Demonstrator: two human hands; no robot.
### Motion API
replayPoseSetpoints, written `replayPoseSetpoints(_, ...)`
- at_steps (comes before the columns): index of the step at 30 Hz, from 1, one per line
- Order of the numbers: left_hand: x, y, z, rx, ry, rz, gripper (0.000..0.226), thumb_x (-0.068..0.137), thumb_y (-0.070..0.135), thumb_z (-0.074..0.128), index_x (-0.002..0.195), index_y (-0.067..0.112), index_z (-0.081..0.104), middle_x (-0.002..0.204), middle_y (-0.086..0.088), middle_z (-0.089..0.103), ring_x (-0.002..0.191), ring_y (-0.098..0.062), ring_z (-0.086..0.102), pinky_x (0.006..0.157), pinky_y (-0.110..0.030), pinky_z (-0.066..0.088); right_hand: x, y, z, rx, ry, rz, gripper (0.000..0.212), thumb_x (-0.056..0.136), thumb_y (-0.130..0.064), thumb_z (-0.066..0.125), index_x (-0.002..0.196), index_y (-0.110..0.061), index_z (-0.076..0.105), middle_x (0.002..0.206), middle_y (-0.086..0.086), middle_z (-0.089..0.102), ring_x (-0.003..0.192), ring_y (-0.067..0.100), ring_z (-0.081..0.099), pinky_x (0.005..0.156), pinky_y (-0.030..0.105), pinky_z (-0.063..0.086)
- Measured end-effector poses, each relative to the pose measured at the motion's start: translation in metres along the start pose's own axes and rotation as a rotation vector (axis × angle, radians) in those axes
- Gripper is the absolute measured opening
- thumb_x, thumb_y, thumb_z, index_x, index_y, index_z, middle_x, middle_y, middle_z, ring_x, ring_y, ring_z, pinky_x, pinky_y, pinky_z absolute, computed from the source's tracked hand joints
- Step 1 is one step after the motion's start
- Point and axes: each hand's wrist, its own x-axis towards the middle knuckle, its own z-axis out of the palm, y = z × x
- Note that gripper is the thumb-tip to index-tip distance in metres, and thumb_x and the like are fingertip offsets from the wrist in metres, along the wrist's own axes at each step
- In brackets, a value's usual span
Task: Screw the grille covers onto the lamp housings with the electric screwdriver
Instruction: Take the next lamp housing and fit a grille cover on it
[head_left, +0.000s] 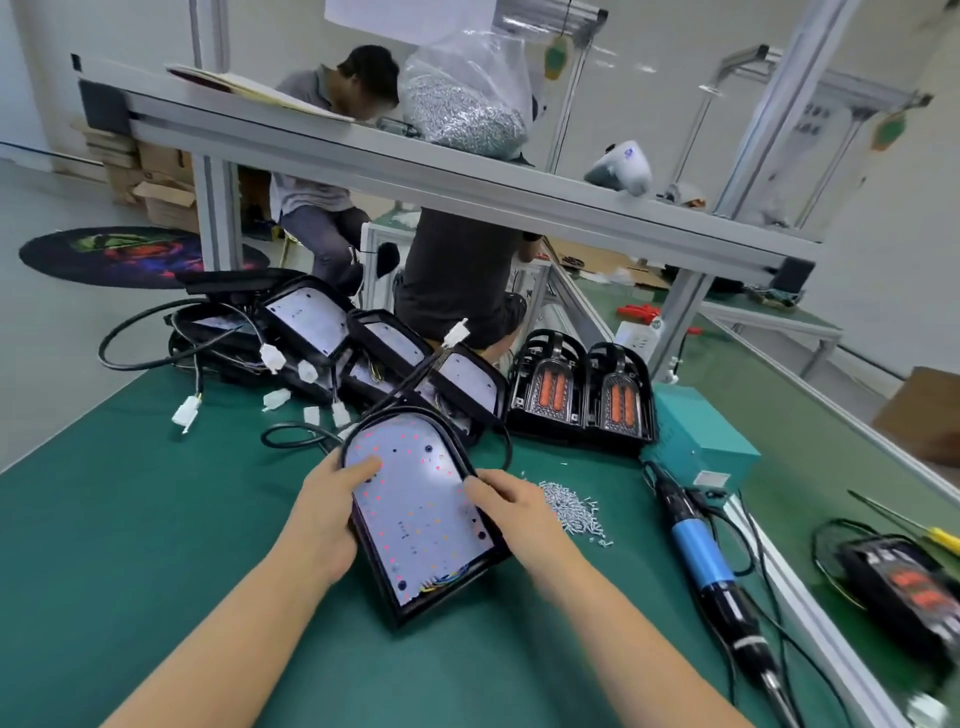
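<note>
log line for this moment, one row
both hands: left hand, right hand hold lamp housing | grille covers stacked | electric screwdriver idle

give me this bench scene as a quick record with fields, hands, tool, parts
left hand: left hand grips the black arch-shaped lamp housing with white LED board on its left edge
right hand: right hand grips its right edge
tool: blue and black electric screwdriver lies untouched on the green bench mat
screws: loose pile of small silver screws beside the housing
covers: two black grille covers with orange lenses behind

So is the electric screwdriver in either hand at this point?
No, the electric screwdriver lies on the green mat to the right, while the left hand and right hand both hold the lamp housing.
</note>
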Motion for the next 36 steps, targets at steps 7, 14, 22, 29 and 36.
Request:
replayPoseSetpoints(7, 0.000, -0.004, 0.000, -0.033, 0.077, 0.030, 0.019, 0.090, 0.002, 0.054, 0.105, 0.009, 0.063, 0.096, -0.010, 0.070, 0.074, -0.022, 0.067, 0.069, -0.035, 0.052, 0.049, -0.012, -0.049, -0.420, 0.303, 0.015, 0.037, 0.097, -0.028, 0.057, 0.131, -0.013, 0.058, 0.129, 0.006, 0.057, 0.114, 0.020, 0.055, 0.098, 0.034, 0.043)
replayPoseSetpoints(14, -0.013, -0.016, -0.008, -0.131, 0.067, -0.022, 0.037, 0.090, 0.025, 0.058, 0.123, 0.007, 0.058, 0.116, -0.011, 0.068, 0.102, -0.026, 0.065, 0.080, -0.037, 0.050, 0.098, -0.018, -0.075, -0.778, 0.401, 0.083, 0.046, 0.097, -0.022, 0.057, 0.140, -0.012, 0.044, 0.136, 0.016, 0.045, 0.122, 0.033, 0.044, 0.089, 0.041, 0.045)
replayPoseSetpoints(22, -0.015, -0.020, -0.009, -0.099, 0.063, 0.017, 0.048, 0.087, 0.037, 0.057, 0.124, 0.007, 0.059, 0.113, -0.010, 0.070, 0.103, -0.024, 0.065, 0.080, -0.036, 0.050, 0.125, -0.013, -0.072, -0.963, 0.394, 0.161, 0.049, 0.098, -0.030, 0.054, 0.138, -0.006, 0.037, 0.137, 0.020, 0.043, 0.127, 0.036, 0.041, 0.093, 0.044, 0.044)
replayPoseSetpoints(29, -0.009, -0.023, -0.011, -0.092, 0.071, 0.017, 0.048, 0.087, 0.036, 0.056, 0.125, 0.007, 0.059, 0.115, -0.011, 0.068, 0.109, -0.028, 0.063, 0.087, -0.040, 0.049, 0.144, -0.016, -0.068, -0.874, 0.471, 0.278, 0.070, 0.093, -0.050, 0.058, 0.140, -0.005, 0.033, 0.140, 0.019, 0.044, 0.130, 0.034, 0.041, 0.090, 0.043, 0.046)
replayPoseSetpoints(36, -0.006, -0.026, -0.016, -0.107, 0.049, 0.005, 0.058, 0.078, 0.042, 0.059, 0.124, 0.008, 0.059, 0.114, -0.010, 0.069, 0.107, -0.026, 0.064, 0.086, -0.039, 0.049, 0.152, -0.014, -0.065, -0.764, 0.506, 0.309, 0.080, 0.088, -0.052, 0.064, 0.143, -0.005, 0.030, 0.143, 0.019, 0.041, 0.132, 0.035, 0.038, 0.092, 0.044, 0.045)
